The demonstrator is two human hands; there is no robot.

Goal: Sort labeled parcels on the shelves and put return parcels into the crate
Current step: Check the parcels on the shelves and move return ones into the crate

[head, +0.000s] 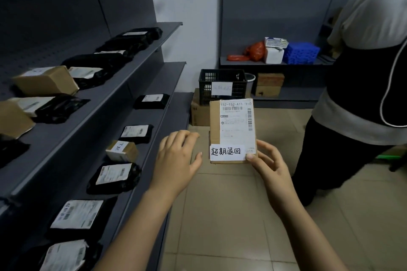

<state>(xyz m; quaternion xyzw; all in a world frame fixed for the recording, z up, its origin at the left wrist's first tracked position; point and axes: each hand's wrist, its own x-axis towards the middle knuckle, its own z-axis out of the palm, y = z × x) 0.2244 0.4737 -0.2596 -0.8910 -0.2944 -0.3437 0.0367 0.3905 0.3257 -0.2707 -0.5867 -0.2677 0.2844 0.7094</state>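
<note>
My right hand (267, 161) pinches the lower right corner of a flat cardboard parcel (214, 126) held upright over the floor. The parcel carries a printed shipping label and a white handwritten sticker (226, 152) along its bottom. My left hand (176, 156) hovers just left of the parcel with relaxed fingers, holding nothing. A black plastic crate (222, 86) with a white paper tag stands on a cardboard box (199, 112) against the far wall. Dark shelves (141, 77) on my left hold several black bagged parcels (114, 177) and small cartons (45, 82).
A person in a white shirt and dark vest (361, 86) stands close on the right, taking up much of the aisle. A low shelf (273, 62) at the back carries a blue basket, a white box and red bags. Tiled floor (231, 215) runs between me and the crate.
</note>
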